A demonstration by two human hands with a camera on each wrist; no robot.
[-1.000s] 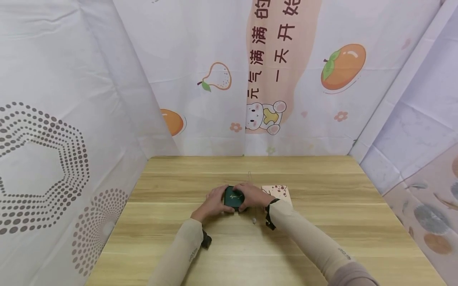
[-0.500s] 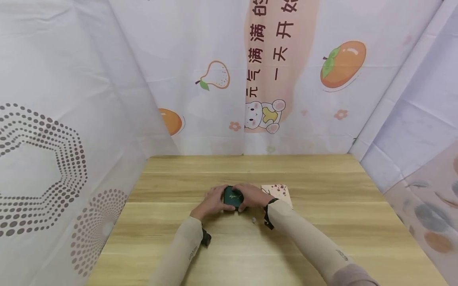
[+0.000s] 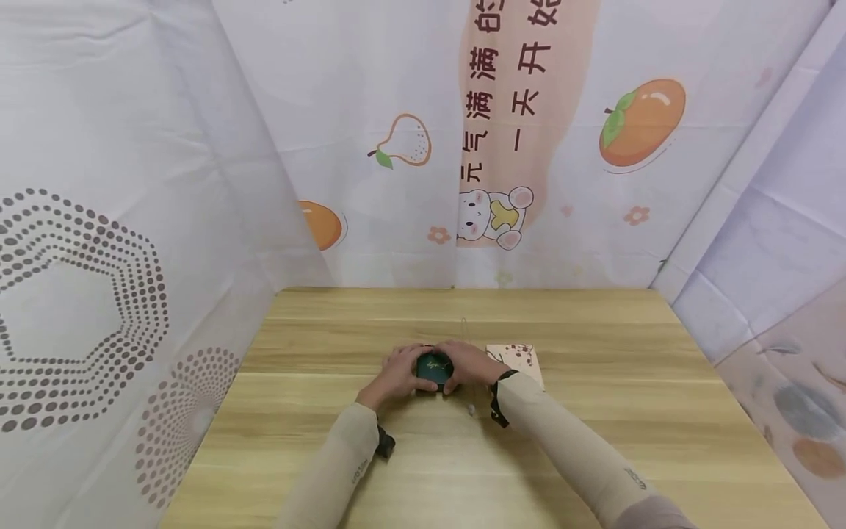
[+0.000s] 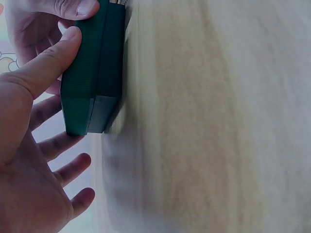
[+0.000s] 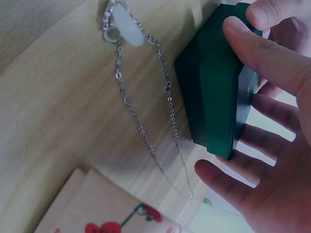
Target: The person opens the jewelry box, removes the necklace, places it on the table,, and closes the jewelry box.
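A dark green jewelry box [image 3: 429,369] with gold lettering on its lid sits on the wooden table, between both hands. My left hand [image 3: 398,372] grips its left side, thumb at the near edge and fingers round the far side. From the right, my right hand [image 3: 466,363] grips it likewise, its thumb beside the other thumb. A thin reddish line shows at the box's far edge in the head view. Just right of the box lies a silver chain necklace [image 5: 141,130] with a pale oval pendant [image 5: 127,26], touched by neither hand.
Behind the right wrist lies a flat cream packet [image 3: 522,355] printed with red blossoms. The wooden table [image 3: 595,441] ends at a printed curtain [image 3: 370,257] at the back, with more curtains at both sides.
The box's lid looks slightly tipped, and a reddish line now shows at its far edge. Both hands keep their places on it. The head view has shifted a little.
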